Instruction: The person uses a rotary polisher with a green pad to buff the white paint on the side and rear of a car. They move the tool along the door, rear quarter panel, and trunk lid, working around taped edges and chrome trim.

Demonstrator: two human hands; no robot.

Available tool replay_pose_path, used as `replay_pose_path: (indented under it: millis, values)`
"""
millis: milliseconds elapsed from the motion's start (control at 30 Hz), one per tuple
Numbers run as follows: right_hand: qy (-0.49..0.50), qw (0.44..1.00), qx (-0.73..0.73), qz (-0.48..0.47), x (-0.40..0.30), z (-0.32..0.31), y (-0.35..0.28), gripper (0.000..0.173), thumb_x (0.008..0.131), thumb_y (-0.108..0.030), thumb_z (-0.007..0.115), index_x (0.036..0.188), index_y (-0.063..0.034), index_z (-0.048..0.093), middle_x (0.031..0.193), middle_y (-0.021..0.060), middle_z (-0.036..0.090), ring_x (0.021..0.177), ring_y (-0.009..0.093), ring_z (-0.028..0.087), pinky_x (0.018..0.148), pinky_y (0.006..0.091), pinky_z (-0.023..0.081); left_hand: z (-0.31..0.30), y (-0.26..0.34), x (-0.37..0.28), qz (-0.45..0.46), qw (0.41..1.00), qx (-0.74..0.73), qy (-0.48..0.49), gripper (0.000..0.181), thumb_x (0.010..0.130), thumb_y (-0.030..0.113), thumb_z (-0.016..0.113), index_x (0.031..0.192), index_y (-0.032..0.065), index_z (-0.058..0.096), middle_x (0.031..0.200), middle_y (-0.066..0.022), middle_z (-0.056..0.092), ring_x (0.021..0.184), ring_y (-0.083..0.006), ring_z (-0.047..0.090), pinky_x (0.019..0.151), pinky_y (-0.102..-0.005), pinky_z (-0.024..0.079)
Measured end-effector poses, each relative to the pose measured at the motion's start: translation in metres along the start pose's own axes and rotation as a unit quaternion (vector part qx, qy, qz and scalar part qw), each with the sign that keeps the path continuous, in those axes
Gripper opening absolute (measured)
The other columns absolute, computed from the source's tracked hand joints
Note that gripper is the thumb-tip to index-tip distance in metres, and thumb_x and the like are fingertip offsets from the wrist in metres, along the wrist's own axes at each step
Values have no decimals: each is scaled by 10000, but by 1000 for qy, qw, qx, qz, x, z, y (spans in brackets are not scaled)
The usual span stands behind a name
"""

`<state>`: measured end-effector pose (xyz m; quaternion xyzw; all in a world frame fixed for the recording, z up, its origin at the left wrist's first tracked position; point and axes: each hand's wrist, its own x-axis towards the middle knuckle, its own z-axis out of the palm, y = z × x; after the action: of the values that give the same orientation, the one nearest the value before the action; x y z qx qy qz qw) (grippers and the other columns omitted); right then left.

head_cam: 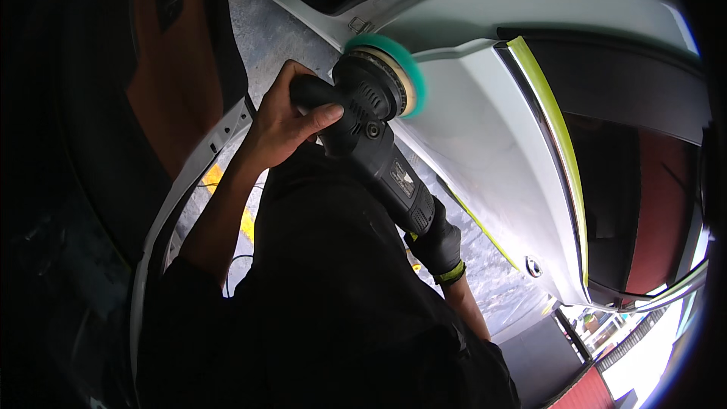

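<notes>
A black dual-action polisher [375, 142] lies diagonally across the front of my dark clothing. Its teal foam pad [413, 76] meets or nearly meets the pale car body panel [483, 119]; exact contact is hard to judge. The pad's edge looks blurred. My bare left hand [292, 119] wraps the polisher's front handle [311, 92], thumb resting over the housing. At the rear end of the body, my right hand [437, 241], in a black glove with a yellow-green cuff, grips the tool. Its fingers are partly hidden behind the body.
Yellow-green masking tape [551, 119] lines the window edge beside dark glass [602, 199]. A round opening [534, 266] sits low in the panel. To the left stands a door edge [193, 165] with brown trim [176, 85]. A dark cable [230, 272] shows above the mottled grey floor [258, 23].
</notes>
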<state>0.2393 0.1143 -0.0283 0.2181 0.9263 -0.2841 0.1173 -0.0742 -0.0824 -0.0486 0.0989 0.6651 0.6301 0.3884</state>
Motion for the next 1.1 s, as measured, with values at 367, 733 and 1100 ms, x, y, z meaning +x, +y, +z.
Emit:
replay_pose_path:
  millis: [367, 733, 1100]
  values:
    - [9, 1000, 7, -22, 3, 16, 19, 906, 701, -254, 884, 1439, -32, 407, 886, 193, 734, 714, 426, 714, 602, 483, 575, 7, 5, -6, 22, 1000, 2, 8, 640, 851, 435, 843, 1148, 13, 464, 879, -91, 617, 777, -140, 682, 597, -251, 572]
    - [4, 997, -61, -41, 13, 77, 40, 804, 831, -356, 772, 1469, -34, 404, 835, 151, 725, 580, 359, 683, 484, 460, 515, -17, -111, 6, -62, 996, -46, 35, 600, 819, 358, 832, 1176, 32, 477, 987, -93, 576, 820, -153, 670, 655, -281, 600]
    - [-18, 990, -141, -22, 28, 101, 45, 813, 856, -432, 750, 1487, -50, 407, 966, 134, 707, 600, 337, 681, 469, 454, 503, -24, -176, 22, -46, 992, -110, 52, 383, 878, 287, 720, 1151, 90, 536, 971, -26, 579, 832, -100, 605, 687, -267, 520]
